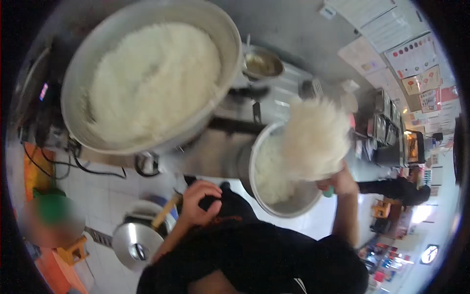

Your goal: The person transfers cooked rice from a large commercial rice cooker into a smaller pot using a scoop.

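My right hand (341,182) grips a utensil, its green handle (328,191) partly showing below the fingers. A large, blurred heap of white rice (316,139) sits on the utensil, above the right side of a metal pot (252,171) that holds more rice (270,179). My left hand (201,202) is in front of my body, left of that pot, loosely curled with thumb and fingers apart and nothing in it. At the upper left stands a very large metal bowl (73,93) with a broad mass of white rice (156,83). The utensil's blade is hidden under the rice.
A small metal bowl (263,64) rests on the counter behind. A lidded pot (138,243) is at the lower left, near black cables (100,171). A person with a blurred head (51,220) is at the far left. Metal containers (384,120) stand at the right.
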Demonstrator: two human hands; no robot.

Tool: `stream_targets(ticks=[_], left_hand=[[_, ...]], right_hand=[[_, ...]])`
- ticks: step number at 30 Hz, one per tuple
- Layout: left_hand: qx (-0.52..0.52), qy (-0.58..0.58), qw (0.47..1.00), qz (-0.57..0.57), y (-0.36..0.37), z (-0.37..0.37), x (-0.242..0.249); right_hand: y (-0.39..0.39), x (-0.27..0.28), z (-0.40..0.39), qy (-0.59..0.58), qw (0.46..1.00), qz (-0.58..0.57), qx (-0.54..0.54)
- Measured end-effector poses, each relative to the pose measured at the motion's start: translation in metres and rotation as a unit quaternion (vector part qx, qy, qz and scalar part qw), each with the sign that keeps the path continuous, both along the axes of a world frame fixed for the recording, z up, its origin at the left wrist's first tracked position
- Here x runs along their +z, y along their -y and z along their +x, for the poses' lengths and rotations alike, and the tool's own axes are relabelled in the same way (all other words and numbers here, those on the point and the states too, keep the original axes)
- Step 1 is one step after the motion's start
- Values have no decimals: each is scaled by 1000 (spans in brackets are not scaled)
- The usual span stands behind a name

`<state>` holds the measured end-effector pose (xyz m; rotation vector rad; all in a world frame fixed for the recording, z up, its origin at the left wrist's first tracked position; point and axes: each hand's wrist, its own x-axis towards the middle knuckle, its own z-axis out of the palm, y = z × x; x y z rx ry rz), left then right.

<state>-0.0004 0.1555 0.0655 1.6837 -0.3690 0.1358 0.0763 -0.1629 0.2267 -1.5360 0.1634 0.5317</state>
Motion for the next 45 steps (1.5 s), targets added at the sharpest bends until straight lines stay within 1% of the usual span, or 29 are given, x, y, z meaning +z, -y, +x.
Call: stream_targets(ticks=[1,2,3,4,5,7,9,11,13,15,17,18,19,21,23,24,25,26,28,32,34,36,37,38,39,42,43,44,45], left_hand=[[5,3,1000,-7,13,1,4],[8,14,1000,-8,24,1,-1],[7,27,1000,-4,36,1,-4],[0,20,1000,3,48,3,-5],[10,27,1000,9,62,3,-4],[4,32,999,19,85,1,-1],[10,78,997,19,101,1,3],[-9,67,998,0,117,1,1],[48,88,995,-10,134,3,-1],[28,92,995,-27,142,-3,-13],[148,71,981,-107,153,-2,-17],[197,81,968,-133,155,4,-26],[181,87,970,-135,158,9,-33],[344,-63,919,-179,156,14,-50],[360,-187,874,-266,120,26,-120],[351,-238,859,-286,128,24,-97],[295,-369,825,-309,136,18,-53],[299,-362,822,-321,123,14,-68],[311,-297,828,-360,86,19,-109],[484,-64,851,-194,92,26,-94],[430,-24,885,-179,103,45,-74],[356,55,920,-157,123,57,-50],[320,96,931,-148,134,63,-37],[285,138,938,-140,145,68,-27],[251,181,942,-130,155,71,-18],[-45,240,957,-158,202,52,27],[-172,254,938,-159,232,31,55],[-293,249,910,-153,263,10,83],[-369,131,910,-138,264,3,73]], right_hand=[[18,-29,-18,77,989,-121,-25],[35,-73,-35,113,945,-303,-48],[48,-117,-52,113,864,-490,-36],[43,-141,-63,76,809,-582,-6],[32,-137,-70,59,804,-591,28],[34,-140,-70,114,793,-597,-49],[52,-106,-70,164,792,-579,-102],[69,-65,-73,252,831,-469,-163],[98,-43,-87,271,830,-457,-170],[134,-45,-103,326,835,-399,-191],[174,-65,-124,224,901,-251,-276],[198,-89,-132,210,911,-199,-295],[218,-120,-142,208,912,-123,-332],[261,-217,-168,187,895,-30,-403],[280,-346,-219,98,846,-68,-520],[275,-403,-261,-13,827,-119,-550],[264,-466,-314,-135,810,-219,-527],[240,-509,-378,-250,796,-322,-448],[173,-533,-486,-372,817,-323,-298],[52,-528,-578,-319,889,-223,-243],[29,-537,-578,-251,898,-242,-269],[27,-576,-566,-251,870,-270,-328],[45,-625,-540,-387,792,-231,-412],[66,-636,-498,-497,679,-189,-506],[90,-638,-475,-456,685,-214,-526],[168,-508,-353,-348,712,-268,-547],[192,-494,-325,-334,713,-254,-561],[202,-433,-294,-240,705,-306,-593],[225,-439,-277,-257,716,-296,-578]])
